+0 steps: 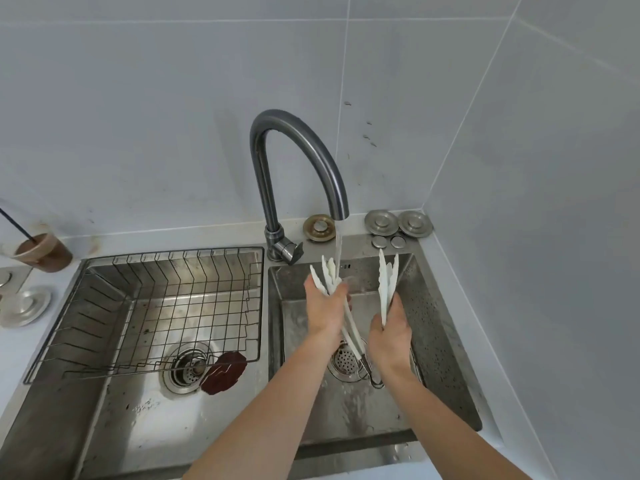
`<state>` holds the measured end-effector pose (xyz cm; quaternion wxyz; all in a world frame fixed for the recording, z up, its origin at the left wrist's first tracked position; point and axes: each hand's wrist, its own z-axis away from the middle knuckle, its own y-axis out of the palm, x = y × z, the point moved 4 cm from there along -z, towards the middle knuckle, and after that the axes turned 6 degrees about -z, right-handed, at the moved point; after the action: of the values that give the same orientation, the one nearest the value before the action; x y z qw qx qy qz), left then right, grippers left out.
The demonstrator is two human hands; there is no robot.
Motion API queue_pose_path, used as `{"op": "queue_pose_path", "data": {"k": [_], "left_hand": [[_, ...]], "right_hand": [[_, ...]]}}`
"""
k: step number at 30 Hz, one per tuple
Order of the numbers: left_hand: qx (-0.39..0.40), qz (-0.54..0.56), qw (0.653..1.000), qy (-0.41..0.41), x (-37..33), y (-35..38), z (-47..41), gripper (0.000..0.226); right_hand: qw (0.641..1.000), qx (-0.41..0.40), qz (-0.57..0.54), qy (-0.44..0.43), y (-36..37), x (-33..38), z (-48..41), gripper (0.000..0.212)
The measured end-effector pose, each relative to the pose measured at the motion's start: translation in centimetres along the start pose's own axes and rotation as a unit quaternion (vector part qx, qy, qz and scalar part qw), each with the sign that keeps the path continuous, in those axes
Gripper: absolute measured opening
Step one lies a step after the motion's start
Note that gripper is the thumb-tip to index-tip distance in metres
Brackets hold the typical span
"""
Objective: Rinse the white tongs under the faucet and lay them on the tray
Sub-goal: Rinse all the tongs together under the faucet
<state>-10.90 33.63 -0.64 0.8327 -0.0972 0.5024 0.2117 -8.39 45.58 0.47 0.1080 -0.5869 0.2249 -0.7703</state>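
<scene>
Water runs from the dark curved faucet (304, 161) into the right sink basin (436, 327). My left hand (325, 310) grips one pair of white tongs (329, 275), whose serrated tips point up into the stream. Their handles slant down toward the drain (344, 362). My right hand (389, 337) holds a second pair of white tongs (386, 285) upright, to the right of the stream. The wire rack tray (104, 306) sits in the left basin with nothing on it.
A cup of brown drink with a straw (41, 252) stands on the counter at the left, with a round metal lid (24, 306) below it. Metal sink plugs (398, 223) lie behind the right basin. A dark red pad (225, 372) rests beside the left drain.
</scene>
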Motion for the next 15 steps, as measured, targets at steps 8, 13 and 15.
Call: {"op": "queue_pose_path", "data": {"k": [8, 13, 15], "left_hand": [[-0.008, 0.011, 1.000, -0.015, 1.0, 2.6, -0.9, 0.034], [-0.050, -0.037, 0.998, 0.017, 1.7, 2.1, -0.9, 0.035], [-0.030, -0.044, 0.997, 0.055, 1.4, 2.0, -1.0, 0.048]], "right_hand": [[0.999, 0.029, 0.038, -0.012, -1.0, -0.2, -0.3, 0.071], [0.989, 0.034, 0.126, -0.075, -0.5, 0.2, 0.3, 0.075], [0.993, 0.022, 0.094, -0.072, -0.5, 0.3, 0.5, 0.079]]}}
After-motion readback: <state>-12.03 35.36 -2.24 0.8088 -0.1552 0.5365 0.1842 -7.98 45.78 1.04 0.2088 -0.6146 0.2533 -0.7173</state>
